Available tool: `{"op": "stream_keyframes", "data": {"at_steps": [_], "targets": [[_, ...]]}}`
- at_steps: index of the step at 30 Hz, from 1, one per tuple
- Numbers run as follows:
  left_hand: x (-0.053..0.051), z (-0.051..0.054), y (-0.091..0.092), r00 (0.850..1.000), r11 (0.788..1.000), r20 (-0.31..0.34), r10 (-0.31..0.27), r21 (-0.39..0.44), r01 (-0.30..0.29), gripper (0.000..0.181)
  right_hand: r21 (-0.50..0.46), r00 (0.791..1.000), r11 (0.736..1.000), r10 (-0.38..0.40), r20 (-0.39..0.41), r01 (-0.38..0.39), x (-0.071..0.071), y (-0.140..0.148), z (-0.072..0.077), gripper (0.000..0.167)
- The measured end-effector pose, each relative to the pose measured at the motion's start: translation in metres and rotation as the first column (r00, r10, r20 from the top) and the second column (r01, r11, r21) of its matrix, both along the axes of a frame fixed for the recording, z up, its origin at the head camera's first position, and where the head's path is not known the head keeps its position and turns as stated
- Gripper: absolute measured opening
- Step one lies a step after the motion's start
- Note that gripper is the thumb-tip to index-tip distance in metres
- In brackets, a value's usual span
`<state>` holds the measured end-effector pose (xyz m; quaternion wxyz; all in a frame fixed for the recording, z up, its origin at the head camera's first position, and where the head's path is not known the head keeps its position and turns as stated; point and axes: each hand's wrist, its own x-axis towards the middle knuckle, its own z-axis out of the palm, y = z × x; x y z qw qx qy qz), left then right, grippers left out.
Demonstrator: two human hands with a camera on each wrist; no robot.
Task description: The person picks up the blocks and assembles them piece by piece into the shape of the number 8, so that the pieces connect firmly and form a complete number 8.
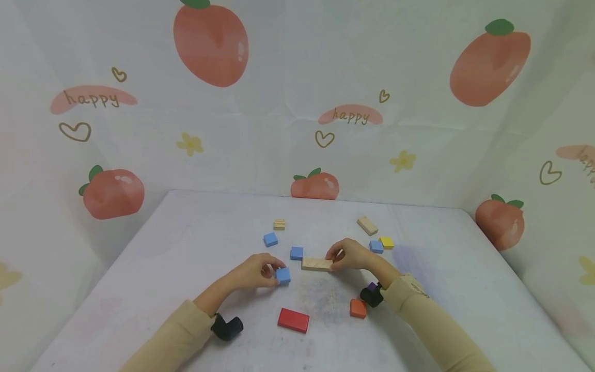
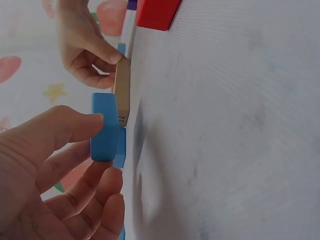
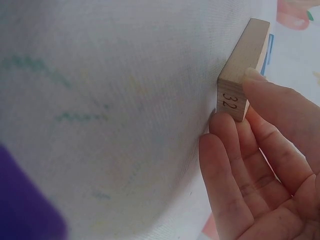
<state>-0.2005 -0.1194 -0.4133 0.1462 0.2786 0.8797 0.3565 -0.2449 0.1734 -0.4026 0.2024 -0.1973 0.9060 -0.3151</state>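
My left hand [image 1: 257,271] pinches a blue block [image 1: 283,276] between thumb and fingers. In the left wrist view that blue block [image 2: 104,127] appears raised off the white cloth. My right hand [image 1: 352,254] grips the right end of a long plain wooden block [image 1: 316,264], which lies lengthwise on the table. Its end face, marked 32, shows in the right wrist view, with the thumb on the wooden block [image 3: 245,55] and fingertips at that end. Just behind its left end sits another blue block [image 1: 296,253].
Farther back lie a blue block [image 1: 270,239], small wooden blocks [image 1: 279,225], a wooden block [image 1: 367,225], a blue block [image 1: 376,247] and a yellow block [image 1: 387,243]. Nearer are a red block [image 1: 294,320], an orange block [image 1: 358,308] and a partly hidden purple block [image 1: 372,285].
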Motion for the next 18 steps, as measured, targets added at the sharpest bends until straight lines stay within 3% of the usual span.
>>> {"op": "stream_keyframes", "data": {"at_steps": [18], "targets": [[-0.015,-0.004,0.015,1.0,1.0,-0.015,-0.026,0.003,0.026,0.034,-0.005,0.999,0.999,0.038,-0.029,-0.038,-0.001,0.002,0.0,0.017]]}}
